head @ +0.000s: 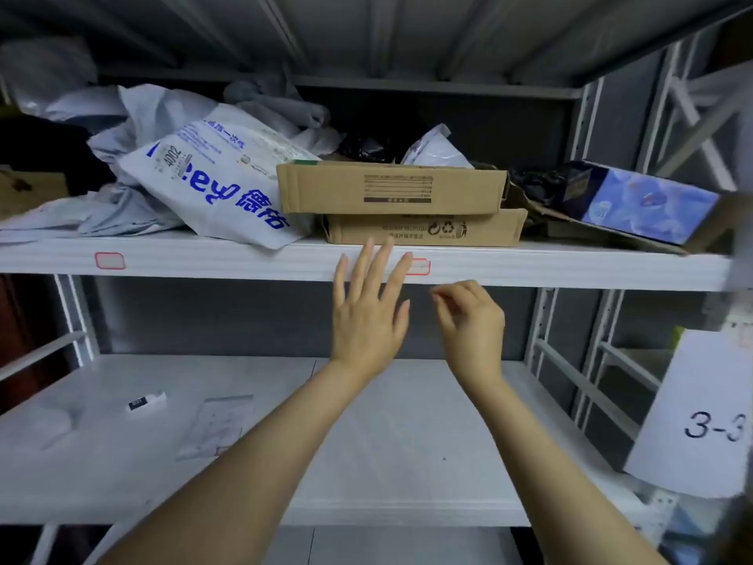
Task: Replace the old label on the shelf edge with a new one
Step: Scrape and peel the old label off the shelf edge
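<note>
A white shelf edge (570, 267) runs across the view. On it sits a red-bordered white label (419, 267), partly covered by the fingertips of my left hand (366, 316). That hand is spread flat with straight fingers against the edge. My right hand (472, 320) hovers just below and right of the label, fingers curled, thumb and forefinger close together; whether they pinch anything I cannot tell. A second red-bordered label (109, 261) is stuck further left on the same edge.
Two stacked cardboard boxes (395, 189), a white mailer bag with blue print (212, 185) and a blue box (635, 201) crowd the upper shelf. The lower shelf (407, 442) holds a small black-and-white tag (144, 401) and a clear sleeve (216, 426). A "3-3" sign (701, 418) hangs right.
</note>
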